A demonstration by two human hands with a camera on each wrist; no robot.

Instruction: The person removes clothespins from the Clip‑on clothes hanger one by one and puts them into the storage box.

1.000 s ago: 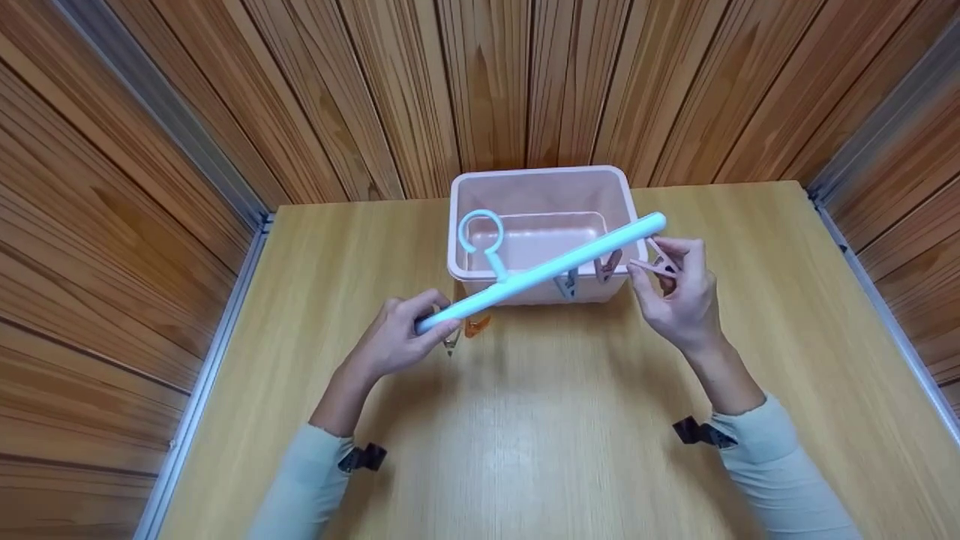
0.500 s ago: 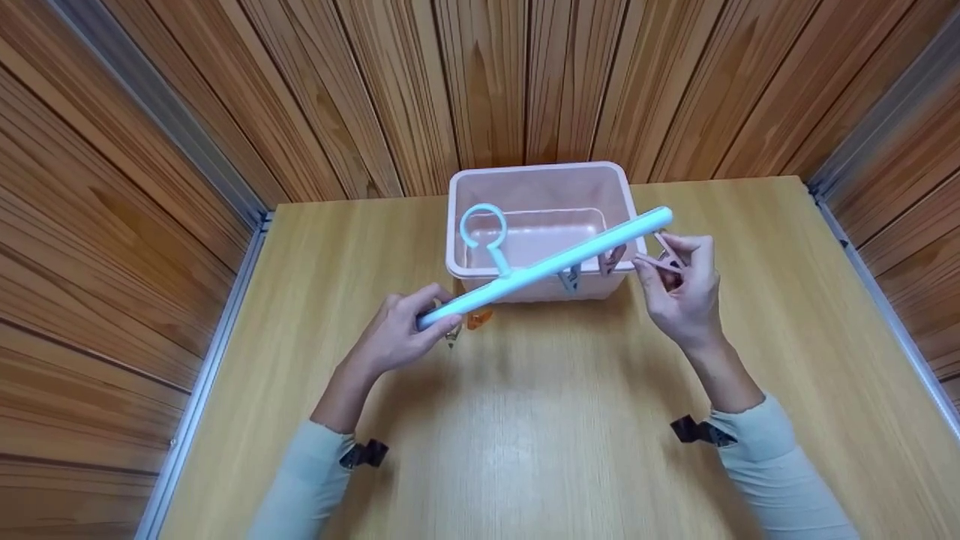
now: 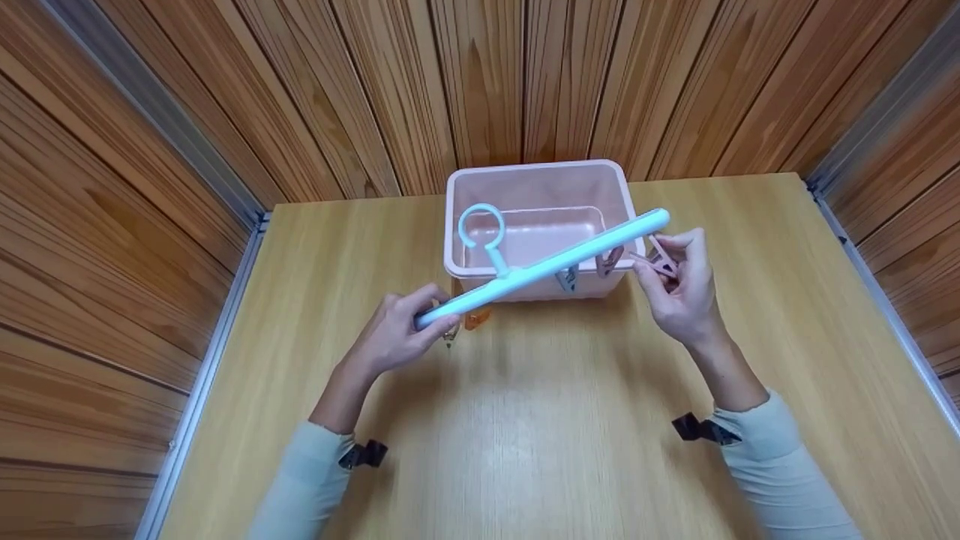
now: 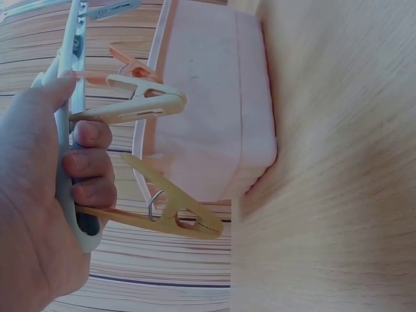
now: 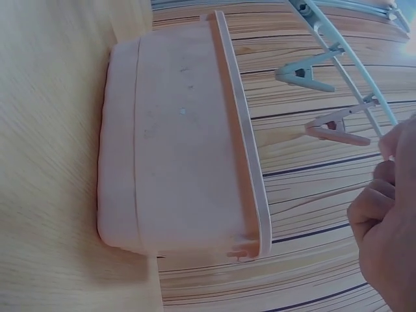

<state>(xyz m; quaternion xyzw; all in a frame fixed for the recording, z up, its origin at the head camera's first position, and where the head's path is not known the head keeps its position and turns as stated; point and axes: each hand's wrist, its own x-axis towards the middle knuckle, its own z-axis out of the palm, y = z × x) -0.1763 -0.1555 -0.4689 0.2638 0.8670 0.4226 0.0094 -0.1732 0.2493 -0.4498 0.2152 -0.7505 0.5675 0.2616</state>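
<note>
Wood-grained table (image 3: 495, 420), back edge: pink plastic bin (image 3: 540, 166).
Left grip (image 3: 394, 335) clamps slanted blue plastic hanger (image 3: 577, 253), likely for steadiness; right grip (image 3: 686, 300) pinches pink plastic clip (image 3: 663, 268).

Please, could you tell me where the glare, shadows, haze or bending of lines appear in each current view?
Head view: pale glare on the table, soft shadows near the left hand and right hand; left wrist view: hazy, washed-out colours, the pink bin included; right wrist view: bright patch at upper right, lines on the wooden wall slightly curved.
</note>
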